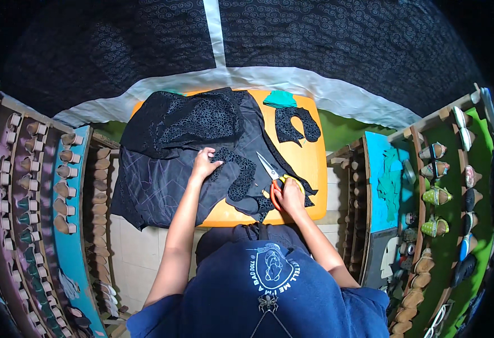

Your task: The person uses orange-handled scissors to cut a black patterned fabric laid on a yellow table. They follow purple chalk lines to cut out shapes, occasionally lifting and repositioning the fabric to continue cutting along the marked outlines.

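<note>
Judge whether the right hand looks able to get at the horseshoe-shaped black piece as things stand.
Probably yes: the piece lies uncovered, with only black cloth and bare table between it and the right hand. But that hand holds the scissors, so it would likely have to put them down first.

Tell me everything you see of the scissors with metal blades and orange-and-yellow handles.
The scissors have slim, tapering, silvery blades that look like metal, and smooth, plastic-looking orange and yellow handles. The person's right hand grips the handles. The tip points forward and left, over black patterned cloth; whether it touches the cloth, or the blades are fully closed, I can't tell.
</note>
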Tool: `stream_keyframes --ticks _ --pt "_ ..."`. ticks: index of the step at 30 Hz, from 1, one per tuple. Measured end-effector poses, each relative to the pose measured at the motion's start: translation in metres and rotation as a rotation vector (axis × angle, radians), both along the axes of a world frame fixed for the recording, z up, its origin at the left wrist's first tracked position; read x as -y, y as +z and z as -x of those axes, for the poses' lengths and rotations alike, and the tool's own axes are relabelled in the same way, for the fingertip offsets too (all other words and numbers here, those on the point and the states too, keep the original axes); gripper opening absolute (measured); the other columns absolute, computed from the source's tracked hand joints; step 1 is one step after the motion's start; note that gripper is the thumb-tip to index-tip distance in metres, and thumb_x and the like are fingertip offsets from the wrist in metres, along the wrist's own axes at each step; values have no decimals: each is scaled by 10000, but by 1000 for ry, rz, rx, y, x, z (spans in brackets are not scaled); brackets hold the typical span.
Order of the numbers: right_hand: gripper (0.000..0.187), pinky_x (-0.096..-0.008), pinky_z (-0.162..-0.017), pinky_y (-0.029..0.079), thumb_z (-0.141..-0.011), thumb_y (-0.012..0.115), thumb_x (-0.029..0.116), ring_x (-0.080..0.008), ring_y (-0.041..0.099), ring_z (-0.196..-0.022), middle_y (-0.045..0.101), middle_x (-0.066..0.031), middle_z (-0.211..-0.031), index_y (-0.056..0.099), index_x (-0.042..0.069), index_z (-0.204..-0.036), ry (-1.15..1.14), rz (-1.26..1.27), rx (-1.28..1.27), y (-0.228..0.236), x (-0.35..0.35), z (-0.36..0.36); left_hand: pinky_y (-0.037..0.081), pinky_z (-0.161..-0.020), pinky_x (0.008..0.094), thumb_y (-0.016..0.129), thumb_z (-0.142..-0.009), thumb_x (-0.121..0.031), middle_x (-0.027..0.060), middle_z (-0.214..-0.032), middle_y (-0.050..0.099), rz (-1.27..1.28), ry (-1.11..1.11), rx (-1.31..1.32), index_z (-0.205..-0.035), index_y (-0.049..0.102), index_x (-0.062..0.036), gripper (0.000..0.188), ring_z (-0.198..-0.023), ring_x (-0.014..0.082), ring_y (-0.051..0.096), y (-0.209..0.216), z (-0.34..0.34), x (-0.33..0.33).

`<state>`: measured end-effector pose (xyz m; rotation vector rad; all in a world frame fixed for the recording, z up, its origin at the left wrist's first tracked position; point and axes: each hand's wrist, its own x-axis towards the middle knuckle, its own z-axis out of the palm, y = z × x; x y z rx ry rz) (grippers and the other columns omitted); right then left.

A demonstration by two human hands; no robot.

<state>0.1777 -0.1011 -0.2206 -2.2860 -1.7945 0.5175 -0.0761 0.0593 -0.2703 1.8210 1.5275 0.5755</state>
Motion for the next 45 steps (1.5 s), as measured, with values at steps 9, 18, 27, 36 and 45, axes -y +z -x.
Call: stream_keyframes --ticks 9,18,27,36,45 --pt "419 -379 -725 472 -694 650 158 -352 524 -880 479 -229 -952 451 -87 -969 17 38 39 -5 3 4 442 -603 283 828 -433 -219 24 -645 528 157 -69 -69 -809 565 -56 486 -609 149 529 -1 3 -15" --pt "349 -381 -655 468 -721 627 295 -317 574 -739 559 -190 -807 548 -35 -800 162 14 -219 37 -22 14 402 -673 194 627 -776 -216 -17 -803 596 394 -45 455 -892 594 -11 238 -727 53 507 14 8 8" --pt "593 -331 -632 452 -688 693 247 -240 576 -679 564 -135 -701 381 -65 -1084 -122 109 -600 -14 -74 56 405 -752 207 497 -861 -137 5 -954 584 519 -191 719 -1061 534 10 251 -815 64 519 48 3 26" --pt "247 -206 -585 403 -757 598 131 -70 474 -632 538 7 -736 530 -14 -945 -132 148 -1180 -27 -73 36 420 -848 272 513 -780 5 94 -1035 578 631 -264 954 -1111 463 25 336 -917 149 560 64 -4 46" --pt "425 -238 -788 407 -809 565 229 -108 518 -863 524 -59 -989 409 38 -1155 1 236 -1530 -11 -65 36 442 -801 336 479 -695 -20 112 -860 578 685 -471 972 -1000 498 40 311 -807 238 590 85 -29 52"
